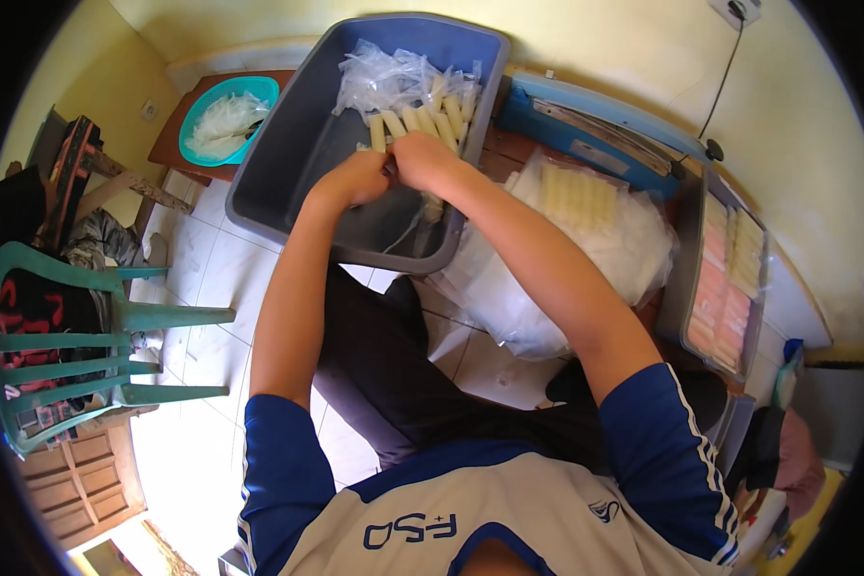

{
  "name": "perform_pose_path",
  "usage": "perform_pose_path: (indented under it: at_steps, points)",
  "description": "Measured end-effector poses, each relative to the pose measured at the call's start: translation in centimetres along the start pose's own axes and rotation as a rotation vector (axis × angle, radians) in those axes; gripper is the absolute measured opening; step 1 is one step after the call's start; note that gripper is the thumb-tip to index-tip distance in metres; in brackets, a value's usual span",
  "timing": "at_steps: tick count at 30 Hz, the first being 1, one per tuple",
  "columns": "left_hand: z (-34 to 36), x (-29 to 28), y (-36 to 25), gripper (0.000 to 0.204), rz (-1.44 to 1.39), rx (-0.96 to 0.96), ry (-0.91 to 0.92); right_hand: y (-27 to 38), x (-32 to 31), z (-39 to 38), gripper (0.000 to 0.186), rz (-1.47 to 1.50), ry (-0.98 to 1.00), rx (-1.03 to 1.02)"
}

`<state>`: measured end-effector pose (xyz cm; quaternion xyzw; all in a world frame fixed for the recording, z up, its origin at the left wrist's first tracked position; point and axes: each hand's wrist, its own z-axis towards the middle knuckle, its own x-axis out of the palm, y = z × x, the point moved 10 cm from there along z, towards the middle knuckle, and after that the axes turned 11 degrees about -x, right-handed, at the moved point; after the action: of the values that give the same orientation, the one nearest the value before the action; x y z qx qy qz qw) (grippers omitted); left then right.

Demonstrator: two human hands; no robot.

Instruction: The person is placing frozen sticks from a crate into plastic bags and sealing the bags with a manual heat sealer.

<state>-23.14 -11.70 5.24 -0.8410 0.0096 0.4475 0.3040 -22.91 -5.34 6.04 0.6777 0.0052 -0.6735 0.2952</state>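
Note:
Both hands are inside a large grey plastic tub [283, 144]. My left hand [355, 180] is closed, its fingertips bent in against my right hand [422, 161], which is also closed. What they pinch is hidden between them. Just beyond the fingers stands a row of pale yellow sticks [428, 121]; my right hand covers their lower ends. Crumpled clear plastic bags [384, 79] lie at the tub's far end, against more sticks. Another bit of clear wrapping with something pale in it [432, 207] lies below my right wrist.
A turquoise basket [272, 94] with clear plastic stands at the left. On the right, a bag of sticks [578, 197] lies on a big plastic bundle [634, 252]. Beyond are a blue sealing machine [586, 134] and a grey tray [677, 322] of pink and yellow packs. A green chair [62, 342] stands left.

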Motion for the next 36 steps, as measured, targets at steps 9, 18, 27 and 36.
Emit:
perform_pose_path:
  at_steps: [9,18,27,36]
  points:
    - [-6.2,-0.7,-9.8,0.034,-0.622,0.312,-0.171,1.3,-13.6,-12.4,0.02,0.234,-0.624,-0.183]
    - [-9.2,3.5,-21.0,0.054,-0.321,0.638,-0.122,-1.5,-15.4,-27.3,0.022,0.382,-0.673,0.068]
    - [-7.6,14.0,-26.7,0.054,-0.067,0.692,-0.027,-6.8,-9.9,-36.7,0.025,0.951,-0.568,0.379]
    - [-4.8,18.1,-25.2,0.056,-0.22,0.553,-0.157,-7.9,-7.0,-40.9,0.019,0.936,-0.335,0.554]
